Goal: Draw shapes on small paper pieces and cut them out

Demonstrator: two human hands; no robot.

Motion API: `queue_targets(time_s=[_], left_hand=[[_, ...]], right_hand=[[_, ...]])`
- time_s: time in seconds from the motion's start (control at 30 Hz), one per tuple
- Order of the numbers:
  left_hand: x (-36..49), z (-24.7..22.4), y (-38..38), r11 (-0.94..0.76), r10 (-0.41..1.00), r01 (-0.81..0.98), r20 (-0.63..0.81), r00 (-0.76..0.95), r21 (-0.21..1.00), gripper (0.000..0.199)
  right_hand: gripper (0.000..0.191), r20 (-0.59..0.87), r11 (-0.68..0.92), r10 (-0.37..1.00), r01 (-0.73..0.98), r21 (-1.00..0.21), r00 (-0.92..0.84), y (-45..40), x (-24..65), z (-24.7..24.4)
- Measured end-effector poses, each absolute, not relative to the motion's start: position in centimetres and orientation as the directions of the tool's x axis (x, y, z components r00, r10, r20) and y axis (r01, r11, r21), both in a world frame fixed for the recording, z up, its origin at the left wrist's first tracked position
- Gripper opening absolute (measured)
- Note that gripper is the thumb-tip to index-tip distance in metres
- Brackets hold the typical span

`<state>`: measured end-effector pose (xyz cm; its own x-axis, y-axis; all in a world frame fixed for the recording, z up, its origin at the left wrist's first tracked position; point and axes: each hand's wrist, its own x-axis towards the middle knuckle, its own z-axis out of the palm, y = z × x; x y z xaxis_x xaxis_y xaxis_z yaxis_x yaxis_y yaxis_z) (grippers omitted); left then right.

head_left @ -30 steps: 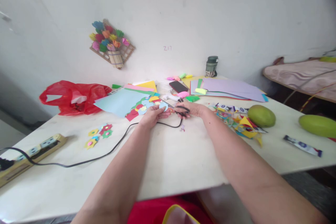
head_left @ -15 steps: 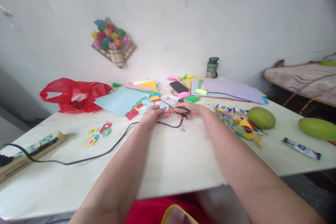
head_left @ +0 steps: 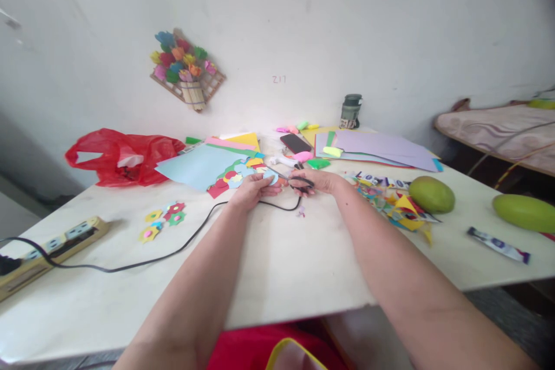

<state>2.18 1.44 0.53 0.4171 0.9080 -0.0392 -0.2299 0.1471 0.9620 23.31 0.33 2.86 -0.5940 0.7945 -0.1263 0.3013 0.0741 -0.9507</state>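
My left hand (head_left: 256, 189) pinches a small light blue paper piece (head_left: 271, 176) near the middle of the table. In my right hand (head_left: 315, 181) is a pair of black-handled scissors (head_left: 301, 180), its blades pointing left at the blue piece. Cut paper shapes in red, green, yellow and blue (head_left: 232, 177) lie just beyond my left hand. Small paper flowers (head_left: 176, 208) rest on the table further left. A tiny paper scrap (head_left: 300, 211) lies below the scissors. Whether the blades touch the paper is too small to tell.
A black cable (head_left: 173, 252) runs from a power strip (head_left: 56, 248) toward my hands. A red plastic bag (head_left: 124, 156) and paper sheets (head_left: 199, 166) are at the back left. Behind sits a phone (head_left: 296, 143). Paper scraps (head_left: 405, 214) and green mangoes (head_left: 431, 195) are at right.
The light blue paper piece in my left hand has tilted slightly. Both arms are nearly where they were.
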Motion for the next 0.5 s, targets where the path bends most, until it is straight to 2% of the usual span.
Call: queue_targets(time_s=[0.5], left_hand=[[2.11,0.37,1.5,0.146,0.908,-0.236,-0.036,0.418,0.961,0.011]], right_hand=[[0.024,-0.139,0.058,0.797,0.303,-0.951,-0.587,0.36,23.3,2.83]])
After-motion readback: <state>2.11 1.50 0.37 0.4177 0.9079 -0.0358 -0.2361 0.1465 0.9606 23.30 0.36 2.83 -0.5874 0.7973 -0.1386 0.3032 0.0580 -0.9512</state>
